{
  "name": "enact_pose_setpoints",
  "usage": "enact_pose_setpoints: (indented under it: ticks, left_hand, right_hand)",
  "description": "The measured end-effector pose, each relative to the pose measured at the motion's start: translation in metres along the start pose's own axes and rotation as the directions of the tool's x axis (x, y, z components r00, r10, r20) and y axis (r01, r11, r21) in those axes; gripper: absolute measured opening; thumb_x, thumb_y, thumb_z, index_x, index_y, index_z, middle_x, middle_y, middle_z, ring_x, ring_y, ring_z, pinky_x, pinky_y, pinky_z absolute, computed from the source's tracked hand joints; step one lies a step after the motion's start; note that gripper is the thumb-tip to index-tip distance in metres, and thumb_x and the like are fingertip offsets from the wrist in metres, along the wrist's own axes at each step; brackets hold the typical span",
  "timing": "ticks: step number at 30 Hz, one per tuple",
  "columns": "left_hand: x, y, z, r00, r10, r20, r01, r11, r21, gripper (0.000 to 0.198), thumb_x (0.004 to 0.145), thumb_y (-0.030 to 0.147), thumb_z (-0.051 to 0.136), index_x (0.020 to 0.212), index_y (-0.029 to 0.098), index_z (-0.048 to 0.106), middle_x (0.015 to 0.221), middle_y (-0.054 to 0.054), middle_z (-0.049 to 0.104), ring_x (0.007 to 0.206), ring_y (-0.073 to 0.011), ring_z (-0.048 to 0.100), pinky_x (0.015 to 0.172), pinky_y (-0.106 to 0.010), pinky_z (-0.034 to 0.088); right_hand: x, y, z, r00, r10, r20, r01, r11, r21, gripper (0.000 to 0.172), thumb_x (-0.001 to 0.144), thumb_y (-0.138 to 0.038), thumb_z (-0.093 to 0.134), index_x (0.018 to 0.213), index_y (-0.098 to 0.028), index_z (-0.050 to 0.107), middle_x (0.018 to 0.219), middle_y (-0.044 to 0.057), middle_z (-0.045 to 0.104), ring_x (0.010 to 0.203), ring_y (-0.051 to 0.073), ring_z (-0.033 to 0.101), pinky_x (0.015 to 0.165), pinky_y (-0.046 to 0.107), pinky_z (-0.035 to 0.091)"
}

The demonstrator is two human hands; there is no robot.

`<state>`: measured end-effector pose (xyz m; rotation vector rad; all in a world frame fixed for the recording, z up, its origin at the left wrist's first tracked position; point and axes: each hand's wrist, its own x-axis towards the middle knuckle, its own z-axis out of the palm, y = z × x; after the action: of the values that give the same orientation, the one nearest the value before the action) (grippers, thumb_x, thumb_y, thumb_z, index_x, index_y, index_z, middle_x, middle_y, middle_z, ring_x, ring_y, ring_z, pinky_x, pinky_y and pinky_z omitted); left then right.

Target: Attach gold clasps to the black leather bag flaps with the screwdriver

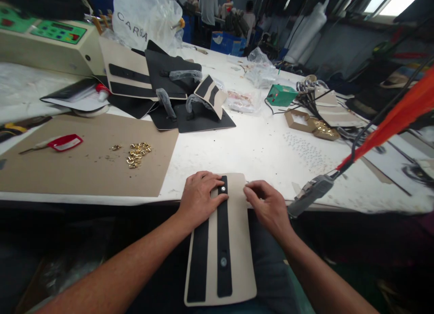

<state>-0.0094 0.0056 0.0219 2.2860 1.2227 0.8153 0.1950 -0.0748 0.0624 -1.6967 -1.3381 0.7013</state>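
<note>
A long beige panel with two black strips slopes from the table edge down over my lap. On its middle black strip sits a silver snap button near the top, and a darker round fastener shows lower down. My left hand holds the panel's upper left part, thumb and index finger on either side of the silver snap. Beside the upper right edge, my right hand is closed in a pinch; whatever its fingertips may hold is hidden or too small to name.
Gold hardware and a red-handled tool lie on brown board. Small silver pieces are scattered at right, near a grey device on an orange-wrapped cable. Black panels, a green box and a control machine stand behind.
</note>
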Motion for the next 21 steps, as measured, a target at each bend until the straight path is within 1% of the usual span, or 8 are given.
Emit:
enact_pose_setpoints:
  ticks: [2,5,7,8,11,14,17,21]
  left_hand:
    - [0.000,0.000,0.000,1.000,-0.004,0.008,0.004,1.000,0.006,0.030,0.078,0.034,0.090,0.106,0.029,0.079,0.127,0.002,0.077,0.126,-0.0309,0.060,0.107,-0.053,0.043]
    - [0.001,0.000,-0.001,1.000,0.004,0.021,-0.004,1.000,0.010,0.029,0.079,0.033,0.089,0.106,0.030,0.079,0.127,0.002,0.077,0.126,-0.0305,0.060,0.106,-0.054,0.043]
    - [0.003,0.000,-0.002,1.000,0.013,0.027,-0.013,1.000,0.016,0.028,0.080,0.034,0.088,0.106,0.031,0.079,0.127,0.003,0.077,0.125,-0.0301,0.060,0.105,-0.054,0.043]
    - [0.003,0.000,-0.002,0.999,0.016,0.028,-0.016,1.000,0.019,0.028,0.080,0.035,0.088,0.106,0.031,0.079,0.127,0.003,0.077,0.125,-0.0300,0.060,0.105,-0.054,0.043]
    - [0.002,-0.001,-0.002,1.000,0.022,0.020,-0.022,1.000,0.019,0.028,0.080,0.036,0.088,0.106,0.031,0.079,0.127,0.003,0.077,0.125,-0.0300,0.060,0.105,-0.054,0.043]
    - [0.000,-0.003,0.000,1.000,0.021,0.008,-0.021,1.000,0.006,0.028,0.080,0.036,0.088,0.106,0.031,0.079,0.128,0.003,0.077,0.126,-0.0298,0.060,0.106,-0.053,0.043]
    - [-0.002,-0.004,0.001,1.000,0.021,0.003,-0.021,1.000,0.000,0.031,0.080,0.037,0.089,0.108,0.030,0.079,0.128,0.003,0.077,0.126,-0.0300,0.059,0.106,-0.053,0.043]
    - [-0.001,-0.006,0.003,1.000,0.024,0.003,-0.024,1.000,0.002,0.030,0.081,0.037,0.088,0.108,0.031,0.079,0.129,0.002,0.077,0.127,-0.0313,0.059,0.107,-0.054,0.042]
  right_hand:
    - [-0.031,0.014,-0.026,0.965,0.014,-0.261,-0.021,1.000,-0.023,0.028,0.091,-0.047,0.073,0.092,-0.020,0.072,0.084,0.003,0.071,0.076,0.020,0.067,0.074,0.032,0.053]
    - [-0.060,0.045,-0.065,0.784,0.069,-0.616,-0.126,0.991,-0.051,0.044,0.083,-0.053,0.082,0.106,-0.018,0.069,0.095,0.006,0.072,0.081,0.022,0.068,0.076,0.034,0.054]
    - [-0.059,0.067,-0.084,0.688,0.099,-0.719,-0.170,0.985,-0.026,0.064,0.076,-0.056,0.086,0.122,-0.017,0.065,0.110,0.009,0.070,0.090,0.024,0.069,0.080,0.035,0.055]
    - [-0.053,0.076,-0.091,0.688,0.124,-0.715,-0.188,0.982,-0.011,0.070,0.075,-0.058,0.086,0.126,-0.017,0.063,0.114,0.010,0.070,0.094,0.025,0.069,0.082,0.037,0.055]
    - [-0.028,0.088,-0.097,0.794,0.232,-0.561,-0.322,0.944,-0.066,0.065,0.075,-0.067,0.080,0.111,-0.014,0.071,0.101,0.011,0.073,0.095,0.031,0.068,0.084,0.042,0.052]
    - [-0.010,0.072,-0.086,0.820,0.304,-0.484,-0.413,0.901,-0.134,0.059,0.077,-0.071,0.075,0.092,-0.014,0.073,0.083,0.010,0.073,0.088,0.034,0.067,0.079,0.043,0.049]
    - [-0.002,0.033,-0.061,0.869,0.231,-0.438,-0.187,0.972,0.142,0.050,0.082,-0.064,0.076,0.099,-0.018,0.066,0.086,0.006,0.071,0.079,0.026,0.067,0.072,0.037,0.051]
    - [0.016,-0.026,-0.014,0.950,0.001,-0.312,0.187,0.799,0.572,0.041,0.080,-0.051,0.084,0.097,-0.024,0.057,0.080,-0.004,0.059,0.062,0.014,0.060,0.064,0.030,0.053]
